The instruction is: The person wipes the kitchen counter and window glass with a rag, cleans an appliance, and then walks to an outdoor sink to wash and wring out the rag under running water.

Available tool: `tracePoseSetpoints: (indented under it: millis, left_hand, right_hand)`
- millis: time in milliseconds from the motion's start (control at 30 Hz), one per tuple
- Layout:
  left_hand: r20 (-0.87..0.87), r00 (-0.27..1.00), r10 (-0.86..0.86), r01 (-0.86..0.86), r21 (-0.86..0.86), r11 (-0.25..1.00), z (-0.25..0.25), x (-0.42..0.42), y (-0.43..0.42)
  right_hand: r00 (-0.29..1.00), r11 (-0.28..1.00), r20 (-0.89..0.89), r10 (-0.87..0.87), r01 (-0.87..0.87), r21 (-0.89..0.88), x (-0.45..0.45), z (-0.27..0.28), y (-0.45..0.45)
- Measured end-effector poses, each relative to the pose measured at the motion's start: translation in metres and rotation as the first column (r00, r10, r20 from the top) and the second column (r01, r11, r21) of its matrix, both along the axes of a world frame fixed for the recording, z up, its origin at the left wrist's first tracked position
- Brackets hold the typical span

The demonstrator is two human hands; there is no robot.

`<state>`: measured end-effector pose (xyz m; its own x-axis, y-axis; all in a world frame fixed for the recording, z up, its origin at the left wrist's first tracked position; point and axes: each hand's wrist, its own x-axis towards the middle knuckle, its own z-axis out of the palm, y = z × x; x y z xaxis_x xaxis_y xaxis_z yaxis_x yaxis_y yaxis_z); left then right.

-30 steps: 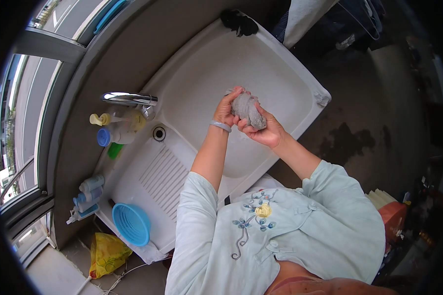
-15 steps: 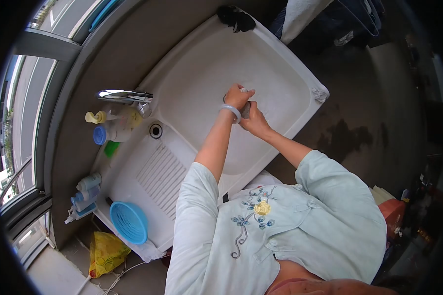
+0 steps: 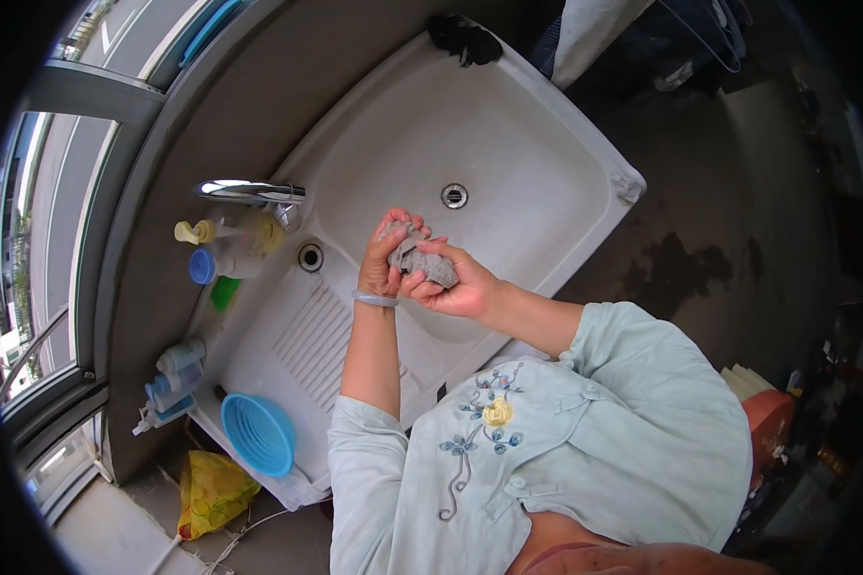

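Observation:
A bunched, wrinkled grey cloth (image 3: 430, 267) is held between both hands above the white sink (image 3: 537, 273). My left hand (image 3: 384, 261), with a pale bangle (image 3: 375, 299) at the wrist, closes around one end of it. The cloth's other end rests in my right hand (image 3: 467, 287), whose fingers curl around it. Part of the cloth is hidden by the fingers. Beyond my hands, the basin's drain (image 3: 454, 195) is in view.
A chrome faucet (image 3: 249, 192) and pump bottles (image 3: 225, 264) stand along the wall side. The ribbed washboard (image 3: 307, 335) adjoins the basin, with a blue basket (image 3: 258, 434) at its end. A black cloth (image 3: 464, 40) lies on the far rim.
Both hands have come up and to the left from near the drain, bringing the grey cloth with them. The drain and more of the cloth now show.

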<state>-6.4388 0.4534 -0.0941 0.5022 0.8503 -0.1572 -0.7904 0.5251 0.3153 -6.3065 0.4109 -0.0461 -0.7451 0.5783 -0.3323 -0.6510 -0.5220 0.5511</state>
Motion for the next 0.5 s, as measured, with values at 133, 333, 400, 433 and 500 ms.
tracePoseSetpoints:
  millis: [133, 333, 400, 433, 500]
  left_hand:
    - [-0.646, 0.732, -0.215, 0.240, -0.051, 0.969, 0.015, 0.007, 0.003]
    - [-0.982, 0.087, 0.165, 0.378, 0.186, 0.907, -0.004, 0.047, 0.003]
    - [-0.957, -0.025, 0.290, 0.392, 0.257, 0.883, -0.010, 0.059, 0.002]
    - [-0.933, -0.064, 0.355, 0.394, 0.303, 0.868, -0.014, 0.065, 0.001]
    - [-0.908, -0.143, 0.395, 0.436, 0.300, 0.848, -0.031, 0.073, 0.001]
  right_hand:
    - [0.872, 0.917, 0.372, 0.319, -0.384, 0.112, 0.017, -0.014, -0.007]
    - [0.375, 0.744, 0.922, 0.096, -0.642, 0.183, 0.027, -0.040, -0.010]
    - [0.202, 0.719, 0.977, -0.071, -0.668, 0.191, 0.027, -0.052, -0.009]
    - [0.107, 0.715, 0.983, -0.148, -0.676, 0.181, 0.027, -0.054, -0.010]
    - [-0.044, 0.713, 0.963, -0.266, -0.681, 0.166, 0.025, -0.078, -0.014]
